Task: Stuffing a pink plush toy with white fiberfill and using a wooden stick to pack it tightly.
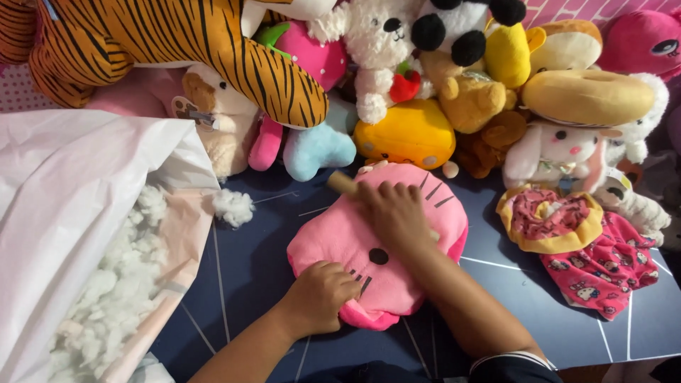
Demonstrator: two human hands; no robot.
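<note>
Your left hand point(320, 296) presses, fingers curled together, on the near edge of the pink cat-face plush point(369, 248) lying on the dark blue table point(241, 269). Your right hand point(396, 211) is clamped around a wooden stick point(342, 183) atop it.

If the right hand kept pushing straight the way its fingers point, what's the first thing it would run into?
The right hand lies on the pink plush cushion, fingers pointing up-left by the wooden stick. Going on, it would probably meet the light blue plush first, though depth is hard to judge.
</note>
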